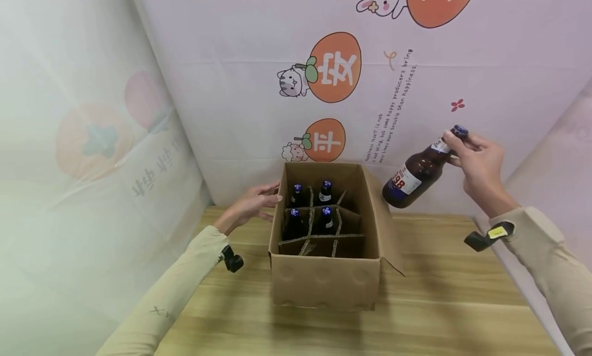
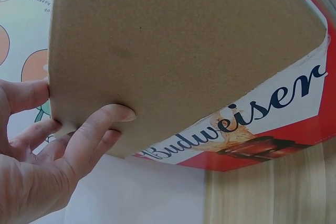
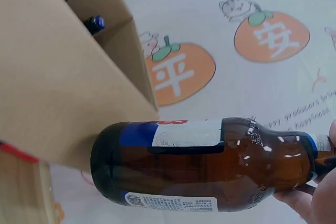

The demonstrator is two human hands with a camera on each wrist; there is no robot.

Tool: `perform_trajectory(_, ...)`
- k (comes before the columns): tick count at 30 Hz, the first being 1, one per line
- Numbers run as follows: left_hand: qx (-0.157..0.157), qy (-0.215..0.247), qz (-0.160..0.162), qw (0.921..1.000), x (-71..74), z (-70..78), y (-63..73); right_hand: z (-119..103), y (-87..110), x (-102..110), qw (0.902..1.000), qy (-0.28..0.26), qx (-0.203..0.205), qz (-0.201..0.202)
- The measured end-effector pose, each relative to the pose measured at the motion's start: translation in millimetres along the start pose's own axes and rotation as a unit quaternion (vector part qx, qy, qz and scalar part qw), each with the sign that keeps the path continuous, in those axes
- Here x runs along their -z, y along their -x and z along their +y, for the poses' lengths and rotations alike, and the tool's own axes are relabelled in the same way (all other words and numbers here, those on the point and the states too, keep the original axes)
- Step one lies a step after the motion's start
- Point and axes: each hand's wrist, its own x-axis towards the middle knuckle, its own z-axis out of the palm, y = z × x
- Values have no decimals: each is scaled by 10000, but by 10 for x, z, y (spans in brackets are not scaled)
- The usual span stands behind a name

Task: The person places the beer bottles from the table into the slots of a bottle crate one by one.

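In the head view my right hand [image 1: 483, 163] grips a brown beer bottle [image 1: 411, 176] by its neck, to the right of a cardboard box [image 1: 324, 284]. The bottle tilts, its base toward the box and its blue cap up at the hand. In the right wrist view the bottle [image 3: 184, 166] lies nearly level across the picture, white and blue labels showing. Several blue-capped bottles [image 1: 326, 220] stand in the left and middle columns of the box's divider [image 1: 310, 238]. My left hand [image 1: 250, 204] rests extended fingers against the box's left side, near its far corner.
The box stands on a wood-grain table [image 1: 444, 284], a flap [image 1: 384, 222] folded outward on its right. Red and white Budweiser print [image 2: 236, 124] shows below the brown cardboard in the left wrist view. A printed cloth backdrop [image 1: 240, 99] hangs behind.
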Motion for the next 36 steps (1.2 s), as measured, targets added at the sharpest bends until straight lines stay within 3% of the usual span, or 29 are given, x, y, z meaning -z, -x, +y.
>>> perform_trajectory(6, 62, -5, 82, 9999, 0, 14, -9, -109, 36, -138, 9987, -480, -150, -82)
perform_trajectory(12, 17, 31, 64, 10000, 14, -18, -33, -144, 61, -304, 9956, -810, -226, -408)
perform_trajectory(22, -25, -11, 177, 9998, -18, 1, -55, -85, 216, -614, 9897, -1015, 384, -937)
perform_trajectory(30, -26, -39, 186, 9998, -16, -7, -58, -61, 324, -768, 9846, -960, 737, -1261)
perform_trajectory(36, -30, 9, 183, 9998, -6, -13, -57, 35, 498, -865, 9880, -662, 372, -1347)
